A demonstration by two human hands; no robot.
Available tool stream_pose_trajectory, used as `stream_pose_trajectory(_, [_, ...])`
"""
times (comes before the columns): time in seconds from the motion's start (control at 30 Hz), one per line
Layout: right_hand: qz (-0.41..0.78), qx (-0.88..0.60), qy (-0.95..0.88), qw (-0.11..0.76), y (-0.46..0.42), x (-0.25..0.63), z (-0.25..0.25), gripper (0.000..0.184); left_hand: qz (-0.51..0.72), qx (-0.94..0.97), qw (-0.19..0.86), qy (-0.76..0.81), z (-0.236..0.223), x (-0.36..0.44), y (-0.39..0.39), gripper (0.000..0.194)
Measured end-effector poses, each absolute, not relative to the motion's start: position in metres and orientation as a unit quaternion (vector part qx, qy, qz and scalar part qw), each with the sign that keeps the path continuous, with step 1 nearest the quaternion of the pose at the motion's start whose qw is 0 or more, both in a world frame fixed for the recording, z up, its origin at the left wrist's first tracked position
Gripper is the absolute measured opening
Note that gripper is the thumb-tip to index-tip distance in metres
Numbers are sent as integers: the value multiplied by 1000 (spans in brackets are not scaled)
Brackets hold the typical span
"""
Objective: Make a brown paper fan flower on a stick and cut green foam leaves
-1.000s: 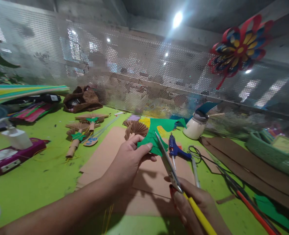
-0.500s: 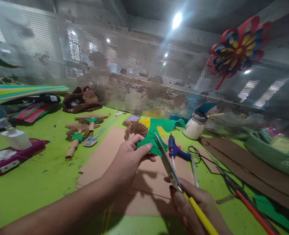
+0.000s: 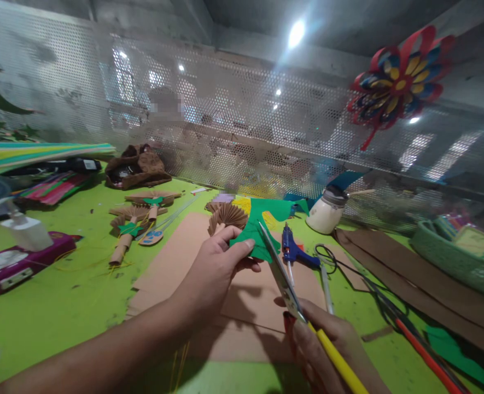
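Note:
My left hand [image 3: 217, 271] pinches a piece of green paper [image 3: 255, 238] between thumb and fingers, holding it above a brown card sheet [image 3: 250, 301]. My right hand [image 3: 327, 347] grips scissors [image 3: 285, 282] with red and yellow handles. The blades point up and away, with the tips at the edge of the green paper. A larger green paper cut-out [image 3: 277, 209] lies just behind on the table.
A blue glue gun [image 3: 293, 250] with its black cord lies right of the scissors, and a white glue jar [image 3: 327, 210] stands behind it. Folded brown paper fans [image 3: 137, 219], a green basket [image 3: 455, 257], brown strips [image 3: 409, 273] and a purple device [image 3: 16, 260] are spread over the green table [image 3: 61, 306]. A perforated screen [image 3: 225, 120] backs it.

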State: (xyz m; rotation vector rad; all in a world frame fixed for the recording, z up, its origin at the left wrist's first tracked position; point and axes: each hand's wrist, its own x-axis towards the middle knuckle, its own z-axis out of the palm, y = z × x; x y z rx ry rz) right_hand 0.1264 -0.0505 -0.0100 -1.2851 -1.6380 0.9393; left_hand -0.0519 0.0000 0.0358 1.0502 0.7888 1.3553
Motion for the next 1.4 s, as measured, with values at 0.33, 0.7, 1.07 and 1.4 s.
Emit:
stream_pose_trajectory(0.33, [439, -490, -630, 412, -52, 123, -7, 53, 581, 484, 524, 393, 43, -57, 0, 29])
stream_pose_trajectory(0.7, [520, -486, -590, 381, -49, 128, -14, 62, 601, 460, 536, 373, 37, -62, 12, 13])
stream_pose_trajectory(1.07, [634, -474, -451, 412, -55, 128, -3, 55, 568, 443, 592, 361, 35, -61, 11, 13])
stream_pose_trajectory(1.4, [667, -433, -442, 415, -50, 136, -7, 52, 555, 439, 632, 318, 30, -58, 9, 19])
